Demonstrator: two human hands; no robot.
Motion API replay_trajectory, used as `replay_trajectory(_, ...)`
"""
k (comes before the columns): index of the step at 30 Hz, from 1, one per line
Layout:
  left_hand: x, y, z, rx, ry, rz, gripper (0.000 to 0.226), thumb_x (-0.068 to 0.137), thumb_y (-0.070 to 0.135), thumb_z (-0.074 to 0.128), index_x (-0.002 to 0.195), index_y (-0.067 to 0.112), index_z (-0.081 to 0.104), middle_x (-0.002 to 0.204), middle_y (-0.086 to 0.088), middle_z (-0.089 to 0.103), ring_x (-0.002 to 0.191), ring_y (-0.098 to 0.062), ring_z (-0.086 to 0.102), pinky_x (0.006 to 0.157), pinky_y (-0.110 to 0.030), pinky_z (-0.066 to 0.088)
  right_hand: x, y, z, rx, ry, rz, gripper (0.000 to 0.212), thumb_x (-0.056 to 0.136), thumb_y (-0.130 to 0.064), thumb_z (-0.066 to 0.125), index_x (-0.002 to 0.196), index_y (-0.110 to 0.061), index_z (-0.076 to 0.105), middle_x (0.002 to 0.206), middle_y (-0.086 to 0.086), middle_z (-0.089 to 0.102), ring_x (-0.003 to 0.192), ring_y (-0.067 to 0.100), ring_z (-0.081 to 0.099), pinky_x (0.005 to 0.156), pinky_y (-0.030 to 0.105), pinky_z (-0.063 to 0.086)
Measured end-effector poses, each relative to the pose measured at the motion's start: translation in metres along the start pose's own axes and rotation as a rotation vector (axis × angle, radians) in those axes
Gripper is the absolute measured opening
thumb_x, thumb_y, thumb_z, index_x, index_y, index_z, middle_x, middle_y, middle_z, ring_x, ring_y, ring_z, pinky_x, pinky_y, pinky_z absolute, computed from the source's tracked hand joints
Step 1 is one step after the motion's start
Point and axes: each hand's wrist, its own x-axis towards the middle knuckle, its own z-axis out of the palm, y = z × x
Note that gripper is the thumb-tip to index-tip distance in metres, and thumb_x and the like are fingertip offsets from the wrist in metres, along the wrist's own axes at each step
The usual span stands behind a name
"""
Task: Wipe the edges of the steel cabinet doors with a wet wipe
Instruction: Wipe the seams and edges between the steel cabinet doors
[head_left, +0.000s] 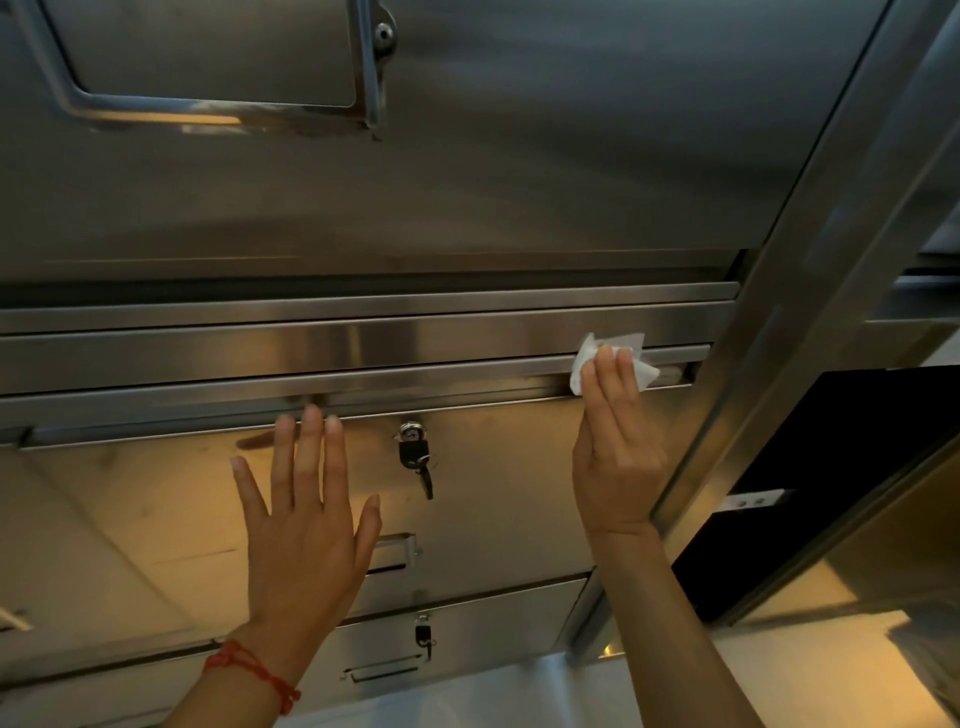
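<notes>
Head cam, looking at a wall of steel cabinet doors. The wet wipe (605, 358) is a crumpled white wad with no real long axis, its loose corners poking up and out to the right. It sits on the top edge (363, 382) of the middle steel cabinet door (493, 493), near that edge's right end; the edge itself runs long and horizontal, left to right across the frame. The right hand (618, 447) is directly below the wipe, fingers straight, close together and pointing up, fingertips pressing the wad flat against the rail. No curl around it that I can see, just a press.

The left hand (306, 525) is further left on the same door, fingers spread and straight, flat against the steel with the tips right up at the top edge. It's holding nothing. There's a red string bracelet (249, 670) on that wrist.

Between the 2 hands a key (415, 457) with a black head hangs from the door's lock. A lower door (467, 639) has its own key (423, 636), and above sits a bigger upper door (467, 182) with a recessed handle (218, 62).
</notes>
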Motion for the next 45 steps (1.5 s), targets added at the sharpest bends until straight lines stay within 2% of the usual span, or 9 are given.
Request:
replay_trajectory(6, -0.001, 0.0, -0.001, -0.007, -0.009, -0.004, 0.067, 0.095, 0.049, 0.008, 0.146, 0.005, 0.008, 0.155, -0.013, 0.003, 0.143, -0.03, 0.0, 0.109, -0.062, 0.008, -0.004, -0.025, 0.007, 0.013, -0.01, -0.018, 0.027, 0.084, 0.001, 0.061, 0.109, 0.008, 0.062, 0.115, 0.025, 0.06, 0.111, 0.04, 0.055, 0.093, 0.047, 0.045)
replay_trajectory(11, -0.001, 0.001, -0.001, -0.002, -0.009, -0.004, 0.067, 0.096, 0.047, 0.009, 0.145, 0.002, 0.011, 0.153, -0.016, 0.01, 0.143, -0.032, 0.003, 0.109, -0.062, 0.009, -0.006, -0.049, 0.014, 0.034, -0.017, -0.038, 0.027, 0.085, -0.005, 0.058, 0.109, 0.006, 0.063, 0.115, 0.023, 0.061, 0.111, 0.038, 0.055, 0.095, 0.044, 0.043)
replay_trajectory(19, -0.001, 0.0, -0.002, -0.017, -0.018, -0.001, 0.067, 0.095, 0.048, 0.005, 0.145, 0.004, 0.01, 0.154, -0.009, 0.005, 0.144, -0.027, -0.004, 0.11, -0.057, 0.001, -0.01, -0.08, 0.023, 0.072, -0.027, -0.064, 0.025, 0.088, -0.003, 0.055, 0.11, 0.004, 0.063, 0.116, 0.02, 0.061, 0.113, 0.036, 0.055, 0.097, 0.041, 0.042)
replay_trajectory(25, -0.002, -0.001, -0.002, -0.019, -0.012, 0.008, 0.066, 0.096, 0.047, 0.006, 0.145, 0.004, 0.01, 0.154, -0.012, 0.005, 0.144, -0.028, -0.002, 0.11, -0.06, 0.006, -0.007, -0.099, 0.025, 0.109, -0.051, -0.108, 0.025, 0.084, -0.006, 0.061, 0.106, 0.004, 0.065, 0.114, 0.02, 0.063, 0.109, 0.036, 0.058, 0.092, 0.04, 0.05)
replay_trajectory(29, -0.004, -0.003, -0.002, -0.01, -0.019, 0.011, 0.065, 0.096, 0.047, 0.005, 0.146, 0.005, 0.011, 0.155, -0.011, 0.005, 0.143, -0.03, 0.001, 0.11, -0.059, 0.006, -0.005, -0.094, 0.022, 0.112, -0.079, -0.184, 0.025, 0.083, -0.004, 0.064, 0.107, 0.003, 0.065, 0.115, 0.019, 0.062, 0.11, 0.033, 0.058, 0.092, 0.038, 0.05)
replay_trajectory(33, -0.004, -0.004, -0.002, 0.007, -0.021, 0.022, 0.065, 0.096, 0.047, 0.008, 0.146, 0.006, 0.009, 0.157, -0.01, -0.005, 0.143, -0.031, 0.003, 0.111, -0.059, 0.005, -0.002, -0.078, 0.02, 0.107, -0.056, -0.261, 0.02, 0.091, -0.001, 0.054, 0.108, 0.003, 0.065, 0.117, 0.018, 0.061, 0.113, 0.03, 0.056, 0.095, 0.037, 0.047)
replay_trajectory(37, -0.003, -0.003, -0.003, 0.004, 0.016, 0.023, 0.07, 0.087, 0.04, 0.028, 0.145, 0.005, 0.012, 0.155, -0.011, 0.005, 0.144, -0.027, -0.001, 0.11, -0.059, 0.006, -0.005, -0.069, 0.021, 0.063, -0.054, -0.22, 0.024, 0.084, 0.0, 0.062, 0.108, 0.004, 0.065, 0.116, 0.019, 0.062, 0.113, 0.032, 0.056, 0.095, 0.039, 0.046)
replay_trajectory(42, -0.003, -0.003, -0.005, 0.014, 0.002, 0.03, 0.07, 0.086, 0.039, 0.03, 0.144, 0.004, 0.015, 0.154, -0.01, 0.008, 0.144, -0.026, -0.001, 0.11, -0.059, 0.006, -0.01, -0.091, 0.023, 0.062, -0.028, -0.064, 0.027, 0.096, -0.009, 0.045, 0.108, 0.005, 0.065, 0.116, 0.02, 0.061, 0.112, 0.036, 0.056, 0.096, 0.042, 0.044)
replay_trajectory(45, -0.003, -0.006, -0.006, 0.027, -0.012, 0.045, 0.069, 0.086, 0.039, 0.03, 0.145, 0.005, 0.014, 0.155, -0.008, 0.008, 0.143, -0.026, 0.002, 0.11, -0.059, 0.006, -0.009, -0.103, 0.024, 0.057, -0.041, -0.052, 0.025, 0.091, -0.008, 0.053, 0.108, 0.006, 0.065, 0.116, 0.021, 0.061, 0.112, 0.038, 0.056, 0.096, 0.043, 0.044)
